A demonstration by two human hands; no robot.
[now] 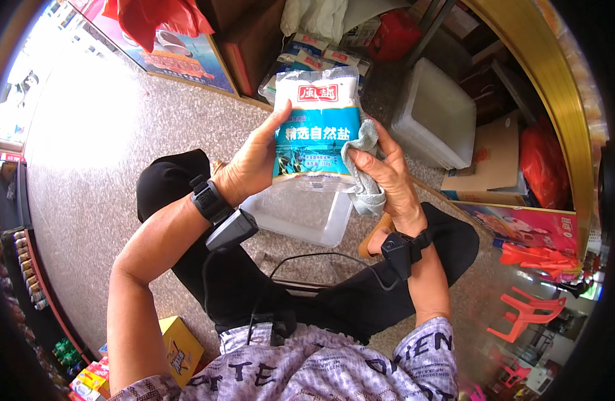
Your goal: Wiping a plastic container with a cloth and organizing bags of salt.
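Note:
My left hand [254, 155] grips the left side of a plastic bag of salt [315, 145], white above and blue below, held upright with its printed front towards me. My right hand [387, 170] holds the bag's right side, with a crumpled grey-green cloth [366, 185] between thumb and bag. Beneath the bag, between my knees, a translucent plastic tub [307, 215] rests on the speckled floor. Beyond the bag, more salt packets [312, 57] lie in a container by the shelf.
Stacked translucent tubs [437, 110] stand at the upper right, near an open cardboard box [482, 155] and a red plastic bag [543, 165]. A yellow box [179, 346] is at the lower left. Red plastic chairs [530, 311] appear at the right. A thin cable [317, 254] loops over my lap.

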